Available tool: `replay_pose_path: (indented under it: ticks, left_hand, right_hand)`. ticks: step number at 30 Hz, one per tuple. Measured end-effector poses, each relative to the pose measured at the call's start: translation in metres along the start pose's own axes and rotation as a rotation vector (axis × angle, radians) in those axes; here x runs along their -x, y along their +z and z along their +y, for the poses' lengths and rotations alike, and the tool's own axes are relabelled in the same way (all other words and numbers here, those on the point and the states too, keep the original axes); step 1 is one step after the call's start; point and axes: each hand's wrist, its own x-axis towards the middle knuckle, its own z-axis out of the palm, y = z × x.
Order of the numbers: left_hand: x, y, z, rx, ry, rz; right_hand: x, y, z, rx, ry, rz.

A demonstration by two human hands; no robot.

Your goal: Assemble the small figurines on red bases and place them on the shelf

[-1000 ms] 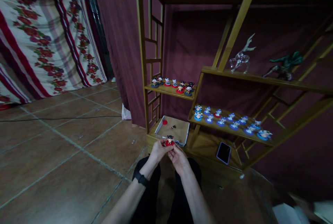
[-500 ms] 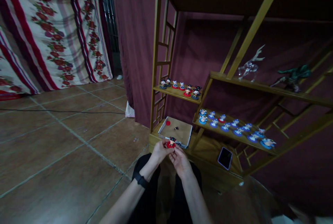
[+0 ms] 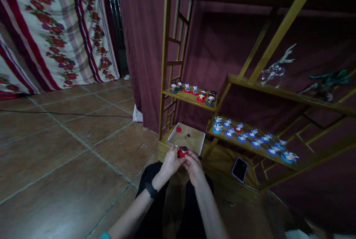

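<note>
Between both hands, in front of the knees, is a small red figurine [image 3: 183, 152] with black hair. My left hand [image 3: 171, 162] is closed on its left side. The fingertips of my right hand [image 3: 194, 166] pinch it from the right. Just beyond the hands lies a shallow open box [image 3: 191, 140] with pale walls and a tan inside. It holds a round red piece [image 3: 178, 129] and a small dark piece [image 3: 187, 135], too small to name.
The wooden shelf unit [image 3: 167, 57] carries several black-and-red figurines [image 3: 201, 97] at left and several blue-and-purple figurines [image 3: 243, 137] lower right. A dark-screened phone [image 3: 239, 169] lies on the bottom board. A clear deer ornament [image 3: 275, 72] and a green ornament [image 3: 325, 83] stand higher up.
The figurine has been turned or tilted in the hands, so its head looks lower and its face shows less. My right fingers have closed in on it. The whole view has shifted slightly.
</note>
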Motion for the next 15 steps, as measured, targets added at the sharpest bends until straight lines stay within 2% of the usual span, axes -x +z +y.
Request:
replay_pose_path:
  ticks: [7,15]
  left_hand:
    - [-0.003,0.004,0.0,-0.191,0.004,-0.068]
    - [-0.003,0.009,-0.008,-0.175,-0.03,-0.088]
  right_hand:
    - [-0.011,0.0,0.008,0.0,-0.045,0.074]
    - [-0.016,0.0,0.015,-0.079,-0.046,0.137]
